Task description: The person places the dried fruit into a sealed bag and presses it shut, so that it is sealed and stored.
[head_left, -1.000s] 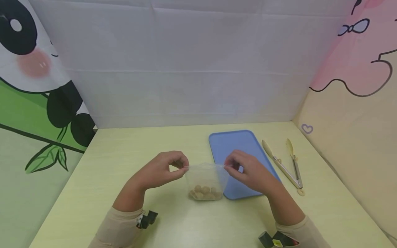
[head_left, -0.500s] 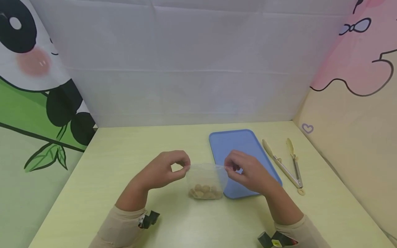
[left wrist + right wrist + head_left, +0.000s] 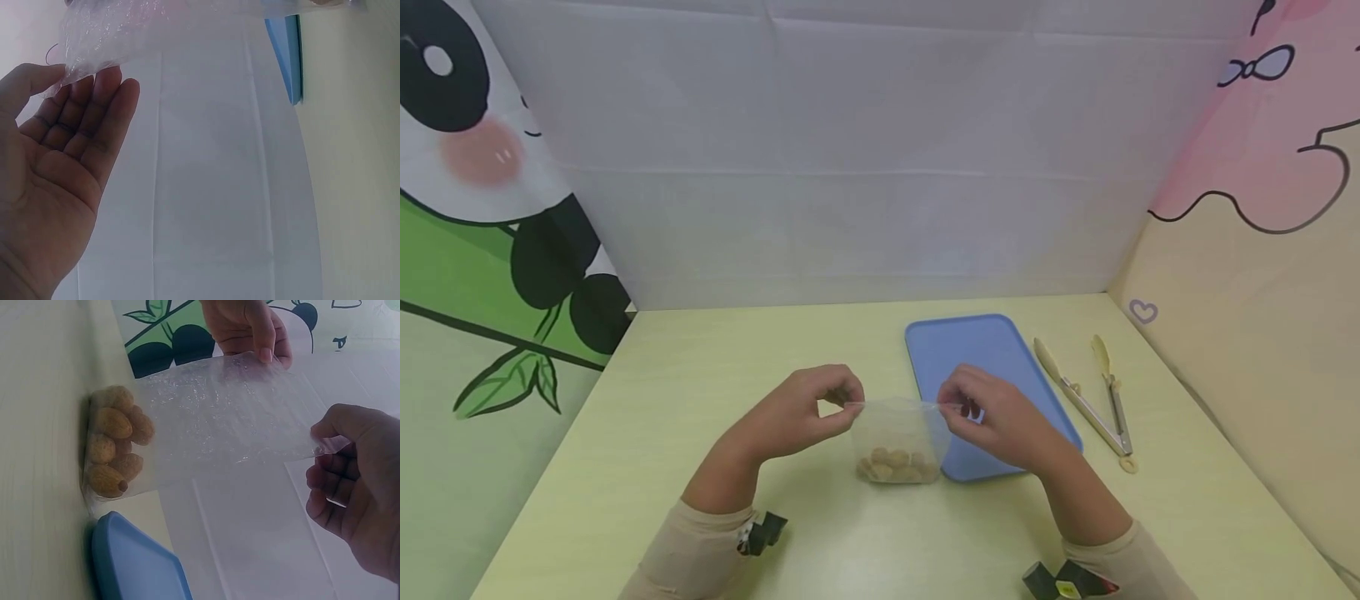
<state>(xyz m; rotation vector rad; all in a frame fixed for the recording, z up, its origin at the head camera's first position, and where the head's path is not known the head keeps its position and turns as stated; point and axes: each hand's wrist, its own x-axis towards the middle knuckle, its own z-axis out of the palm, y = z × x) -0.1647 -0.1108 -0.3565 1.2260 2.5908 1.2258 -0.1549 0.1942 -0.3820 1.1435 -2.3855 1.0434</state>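
Observation:
A clear plastic bag stands upright on the table, its top edge stretched between both hands. Several brown, rounded, nut-like pieces lie at its bottom. At the bag's upper left corner, the left hand pinches the film between thumb and fingers; the left wrist view has this hand palm-side with the film at its thumb tip. The right hand pinches the upper right corner, also plain in the right wrist view, where the thumb of that hand presses the film.
A blue tray lies behind and right of the bag, partly under the right hand. Metal tongs with cream tips lie spread right of the tray. A white sheet hangs at the table's back edge; printed panels flank both sides.
The left hand has shifted slightly right along the bag's top edge. The right hand has moved very slightly left. The bag stays in place, held by both hands.

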